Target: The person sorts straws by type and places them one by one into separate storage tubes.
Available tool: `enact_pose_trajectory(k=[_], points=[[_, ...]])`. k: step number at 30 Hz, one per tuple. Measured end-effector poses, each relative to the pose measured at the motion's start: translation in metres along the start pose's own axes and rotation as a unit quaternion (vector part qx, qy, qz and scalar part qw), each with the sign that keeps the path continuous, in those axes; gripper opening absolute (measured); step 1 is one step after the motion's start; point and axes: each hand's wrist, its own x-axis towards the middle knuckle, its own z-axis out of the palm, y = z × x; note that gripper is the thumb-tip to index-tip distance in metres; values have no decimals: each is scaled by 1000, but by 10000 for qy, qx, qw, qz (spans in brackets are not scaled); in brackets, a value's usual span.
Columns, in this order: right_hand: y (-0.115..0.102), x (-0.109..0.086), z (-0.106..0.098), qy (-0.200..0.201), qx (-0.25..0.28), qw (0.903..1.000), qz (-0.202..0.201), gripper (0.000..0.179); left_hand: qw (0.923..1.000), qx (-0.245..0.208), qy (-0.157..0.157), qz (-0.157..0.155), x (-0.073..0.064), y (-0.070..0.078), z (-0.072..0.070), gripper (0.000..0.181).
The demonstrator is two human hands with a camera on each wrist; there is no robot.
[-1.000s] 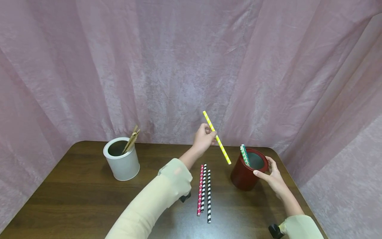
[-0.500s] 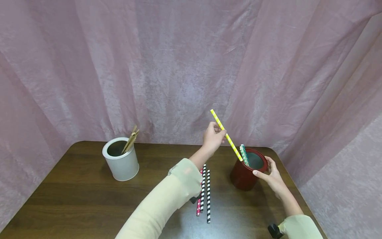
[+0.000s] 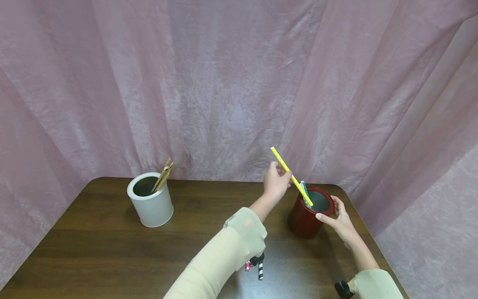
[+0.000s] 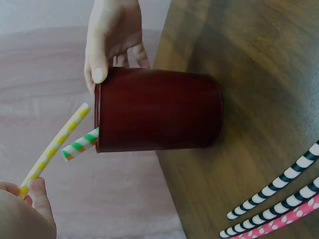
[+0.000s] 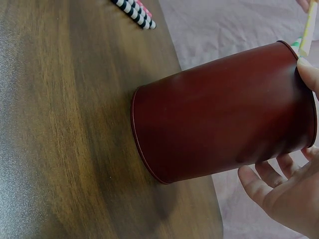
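Between thumb and fingers, my left hand (image 3: 276,180) pinches a yellow-and-white striped paper straw (image 3: 279,158), slanting down to the right. Its lower tip overlaps the mouth of a dark red can (image 3: 303,220) in the head view; the left wrist view puts that tip just outside the rim. Green-and-white straws (image 4: 79,144) lean inside the can, their ends poking out. My right hand (image 3: 342,222) holds the can at its right side, thumb on the rim and fingers around the far side. The can stands upright on the table, its inner bottom hidden.
A white can (image 3: 154,211) holding thin wooden sticks (image 3: 163,177) stands at the left of the brown table (image 3: 93,245). Black-and-white striped straws (image 4: 279,181) and a pink dotted straw (image 4: 289,219) lie mid-table, mostly behind the left sleeve in the head view. A pink curtain (image 3: 224,83) hangs behind.
My left hand has carried the yellow straw rightward, then slightly down, from left of the red can to over its mouth. The right hand keeps its hold on the can.
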Motion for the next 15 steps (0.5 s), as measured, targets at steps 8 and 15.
enact_pose_trajectory(k=[8,15], points=[[-1,-1,0,20,14,10000,2,83,9982,456,309,216,-8,-14,9,16],[-2,-1,0,32,13,10000,36,84,9961,749,452,139,-15,-23,16,21]])
